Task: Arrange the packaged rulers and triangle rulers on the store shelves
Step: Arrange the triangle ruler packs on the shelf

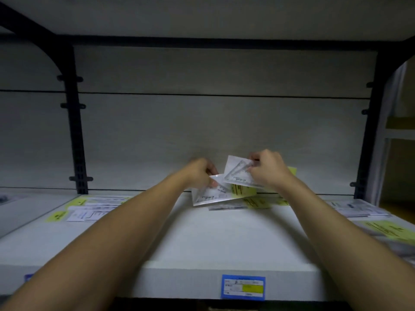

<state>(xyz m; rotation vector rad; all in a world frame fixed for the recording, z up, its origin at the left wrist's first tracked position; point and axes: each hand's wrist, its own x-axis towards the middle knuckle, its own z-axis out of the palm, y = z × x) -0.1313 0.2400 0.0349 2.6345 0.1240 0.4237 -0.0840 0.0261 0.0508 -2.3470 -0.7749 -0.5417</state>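
My right hand (268,170) pinches the upper right corner of a packaged triangle ruler (238,173), thumb and fingers curled onto the clear sleeve, which is raised and tilted near the back edge of the shelf (202,239). My left hand (199,172) pinches the top edge of a second packaged triangle ruler (211,195), its lower edge resting on or just above the shelf; I cannot tell which. The two packets overlap, the right one lying in front of the left one's upper right part. Both grips are closed on their packets.

Beneath and just right of the held packets, further packets with yellow-green header cards (256,202) lie flat against the back edge of the shelf, partly hidden by my right wrist.

Toward the left back corner, a group of packaged rulers (89,207) lies flat, with yellow-green cards at their left ends. Along the right edge, another pile of packets (368,212) lies flat, a yellow-green card nearest the front.

On the front edge of the shelf, right of centre, sits a blue-framed price label (243,287); its print is too small to read. Black uprights (76,122) flank the pale back panel (224,122).
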